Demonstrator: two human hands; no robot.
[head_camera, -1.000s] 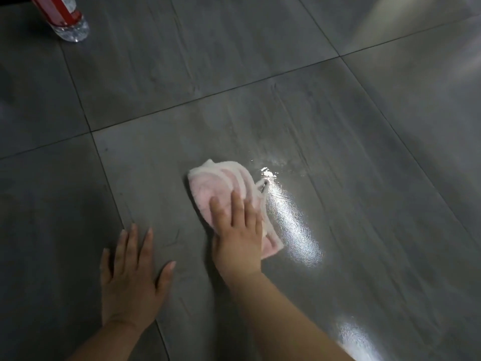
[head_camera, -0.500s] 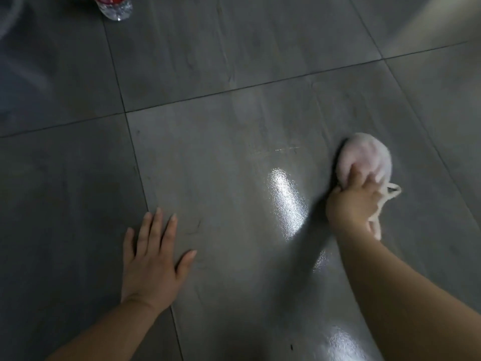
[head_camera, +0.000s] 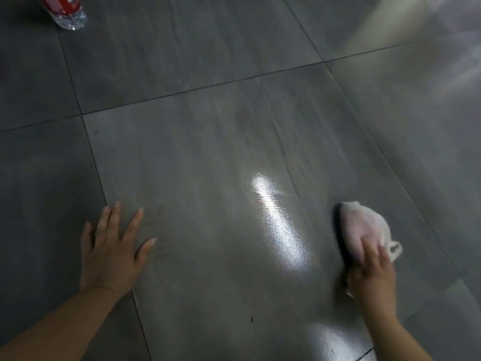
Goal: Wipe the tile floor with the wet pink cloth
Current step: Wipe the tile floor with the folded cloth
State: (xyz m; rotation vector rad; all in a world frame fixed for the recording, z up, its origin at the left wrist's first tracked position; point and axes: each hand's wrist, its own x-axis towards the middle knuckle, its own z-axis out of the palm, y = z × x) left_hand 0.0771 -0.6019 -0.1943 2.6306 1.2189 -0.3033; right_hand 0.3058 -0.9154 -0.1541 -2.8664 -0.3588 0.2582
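Two hands are down on the grey tile floor (head_camera: 208, 152). The left hand (head_camera: 112, 251) lies flat, palm down with its fingers spread wide and holding nothing, across the left edge of the large middle tile: thumb and forefinger on that tile, the other fingers over the grout line. The right hand (head_camera: 372, 277), blurred, presses on the pink cloth (head_camera: 361, 227) with its fingers laid fairly straight over the cloth's near end; the thumb cannot be made out. The cloth is bunched into a rounded pad on the same middle tile, towards its right edge but short of the grout line, with a small pale loop (head_camera: 394, 250) sticking out at its right side. Between the hands a bright wet streak (head_camera: 278, 225) shines on the tile. A clear plastic bottle (head_camera: 65, 11) with a red label lies on the tile at the far left, cut off by the frame.
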